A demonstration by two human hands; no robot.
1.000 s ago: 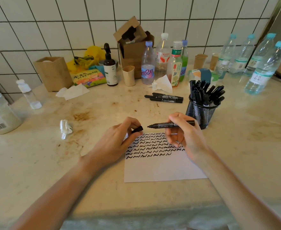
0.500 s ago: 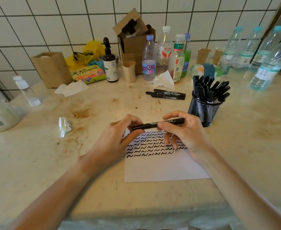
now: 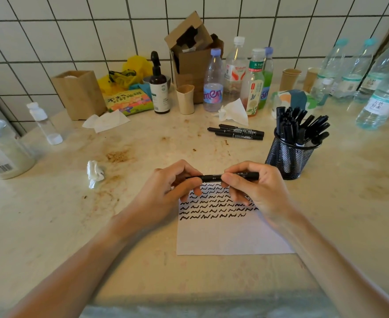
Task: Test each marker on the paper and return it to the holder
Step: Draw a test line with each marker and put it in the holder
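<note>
**Two hands close a black marker above the scribbled sheet**

Two hands now meet on one slim black felt-tip marker (image 3: 214, 177), where a second ago they were apart: the left then pinched only the small cap while the right held the uncapped pen. Half a second ago the cap was just going on; by this moment the hands sit nearer each other and the cap end is hidden inside the left fingers.

From the left, the left hand (image 3: 166, 191) curls round the marker's left end. The marker itself is a thin, dark barrel with a pale printed label, lying level with its long axis running left to right, held just above the top edge of the white sheet of paper (image 3: 230, 235). Rows of black zigzag test strokes cover the sheet's upper part. The right hand (image 3: 257, 191) grips the barrel's right half, thumb in front, the blunt tail sticking out toward the black wire-mesh holder (image 3: 287, 159), which stands near and is crowded with black markers.
</note>
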